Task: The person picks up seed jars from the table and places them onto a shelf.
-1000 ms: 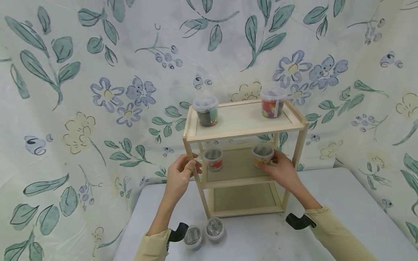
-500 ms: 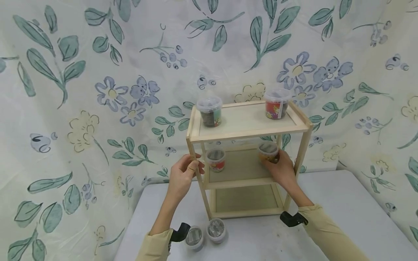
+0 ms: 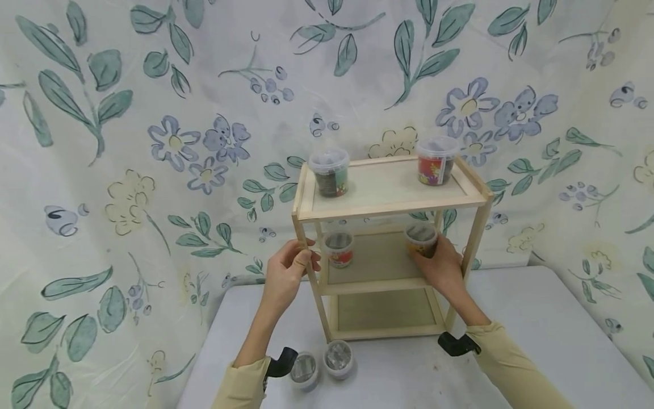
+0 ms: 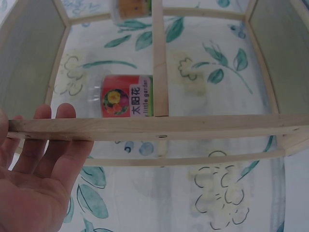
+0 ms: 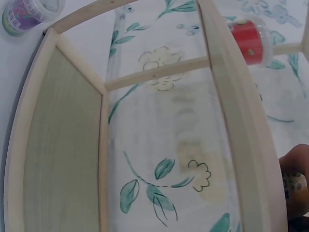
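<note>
My left hand (image 3: 287, 278) grips the left front upright of a small three-tier wooden shelf (image 3: 393, 213); in the left wrist view its fingers (image 4: 63, 164) wrap behind the bar. At the right of the middle tier, my right hand (image 3: 443, 270) holds a small clear plastic tub (image 3: 420, 238) with an orange label, fingers and thumb round its side. In the right wrist view only part of that tub (image 5: 295, 188) shows at the edge. Another tub (image 3: 339, 250), red-labelled with a flower picture, stands at the left of the same tier.
Two more tubs stand on the top tier, a green-labelled tub (image 3: 329, 173) at left and a red-labelled tub (image 3: 436, 162) at right. Two tubs (image 3: 304, 369) sit on the white table (image 3: 398, 375) before the shelf's left front foot. Floral cloth (image 3: 204, 85) hangs behind.
My right hand has shifted the orange-labelled tub slightly right and back on the middle tier. The left hand keeps its hold on the upright. The head view has moved a little.
</note>
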Tool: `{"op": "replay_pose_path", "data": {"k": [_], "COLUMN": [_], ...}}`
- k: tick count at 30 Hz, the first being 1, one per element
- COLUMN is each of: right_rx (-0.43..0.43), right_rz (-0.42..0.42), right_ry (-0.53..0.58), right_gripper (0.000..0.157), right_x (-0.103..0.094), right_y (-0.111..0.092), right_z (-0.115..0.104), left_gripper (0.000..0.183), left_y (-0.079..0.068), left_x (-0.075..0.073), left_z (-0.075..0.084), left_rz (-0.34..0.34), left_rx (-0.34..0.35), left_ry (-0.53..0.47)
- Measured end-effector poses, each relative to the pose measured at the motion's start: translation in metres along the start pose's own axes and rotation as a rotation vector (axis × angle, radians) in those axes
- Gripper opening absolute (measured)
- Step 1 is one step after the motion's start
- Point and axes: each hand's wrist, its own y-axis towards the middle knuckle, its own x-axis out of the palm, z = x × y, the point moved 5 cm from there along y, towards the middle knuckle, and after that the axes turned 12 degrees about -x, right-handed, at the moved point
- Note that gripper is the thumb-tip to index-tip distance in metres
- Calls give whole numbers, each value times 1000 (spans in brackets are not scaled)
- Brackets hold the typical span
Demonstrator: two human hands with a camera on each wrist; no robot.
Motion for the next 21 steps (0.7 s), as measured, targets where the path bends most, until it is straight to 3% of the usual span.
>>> {"op": "replay_pose_path", "data": {"k": [9, 21], "right_rx": [64, 79], "right_rz": [-10, -17], "right_ry": [-9, -9], "right_gripper": [61, 64], "right_x": [1, 2], "right_y": [-1, -1], "right_z": [-3, -1], "left_gripper": [21, 20], "left_y": [0, 0], "left_x": [-1, -1], "left_z": [3, 1], "left_rz": [-3, -1], "left_rx": [2, 14], "left_ry": [6, 7]}}
